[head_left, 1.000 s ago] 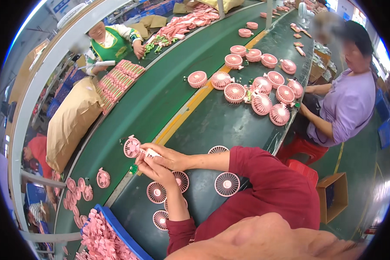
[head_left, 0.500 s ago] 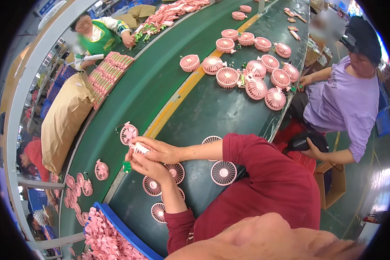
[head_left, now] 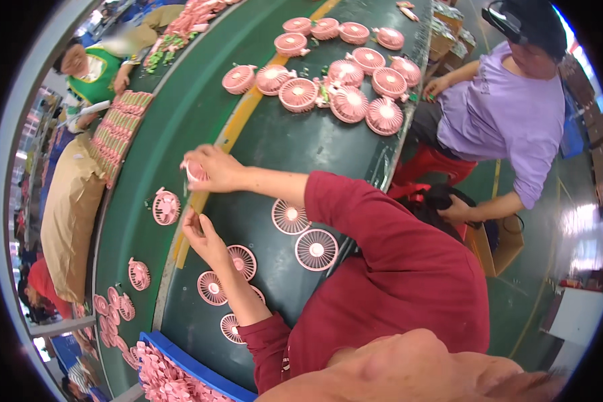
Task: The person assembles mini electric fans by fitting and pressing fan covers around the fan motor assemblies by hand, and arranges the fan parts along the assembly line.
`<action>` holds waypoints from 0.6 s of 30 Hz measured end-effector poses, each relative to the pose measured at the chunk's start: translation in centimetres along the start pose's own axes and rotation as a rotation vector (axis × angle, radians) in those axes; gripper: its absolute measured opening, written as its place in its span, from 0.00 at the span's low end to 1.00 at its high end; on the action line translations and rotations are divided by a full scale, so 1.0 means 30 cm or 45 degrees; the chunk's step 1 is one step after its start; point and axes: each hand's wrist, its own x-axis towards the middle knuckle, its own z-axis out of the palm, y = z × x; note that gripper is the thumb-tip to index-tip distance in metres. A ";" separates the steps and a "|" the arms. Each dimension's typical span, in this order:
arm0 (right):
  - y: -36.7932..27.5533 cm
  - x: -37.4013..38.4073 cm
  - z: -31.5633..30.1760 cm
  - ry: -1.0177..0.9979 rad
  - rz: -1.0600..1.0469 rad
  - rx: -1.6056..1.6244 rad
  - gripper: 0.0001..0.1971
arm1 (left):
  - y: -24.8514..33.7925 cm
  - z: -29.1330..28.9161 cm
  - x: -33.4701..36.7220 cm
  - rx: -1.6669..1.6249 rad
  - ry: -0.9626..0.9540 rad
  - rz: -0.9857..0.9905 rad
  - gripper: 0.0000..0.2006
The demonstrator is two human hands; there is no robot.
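My right hand (head_left: 214, 169) is closed around a round pink fan housing (head_left: 196, 172) above the yellow strip at the belt's edge. Its fingers cover much of the part. Nearer to me, my left hand (head_left: 206, 240) holds nothing, its thumb and fingers apart. To the left of both hands, a pink fan body with blades showing (head_left: 166, 208) lies on the green belt (head_left: 201, 114). Several round pink slotted grilles lie on the dark table beside my left forearm, one grille (head_left: 212, 288) close to the wrist and another grille (head_left: 316, 249) farther right.
A cluster of pink fans (head_left: 348, 104) covers the far table. Further fan bodies (head_left: 139, 275) sit on the belt at left. A blue bin (head_left: 187, 358) of pink parts stands at the near edge. One co-worker (head_left: 496, 114) sits at right, another (head_left: 90, 77) across the belt.
My hands were together on a whitish-pink piece with a green circuit board hanging near it. They have separated; my right hand reached forward onto a fan housing. The view has shifted right.
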 end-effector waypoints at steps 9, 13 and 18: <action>0.107 -0.007 -0.118 0.199 0.091 -0.481 0.38 | -0.050 0.051 -0.046 0.761 -0.280 0.248 0.10; 0.139 -0.005 -0.145 0.148 0.053 -0.521 0.38 | -0.040 0.096 -0.056 0.999 -0.333 0.459 0.09; 0.090 -0.036 -0.158 -0.124 -0.014 -0.485 0.37 | -0.026 0.090 -0.070 1.073 -0.292 0.492 0.08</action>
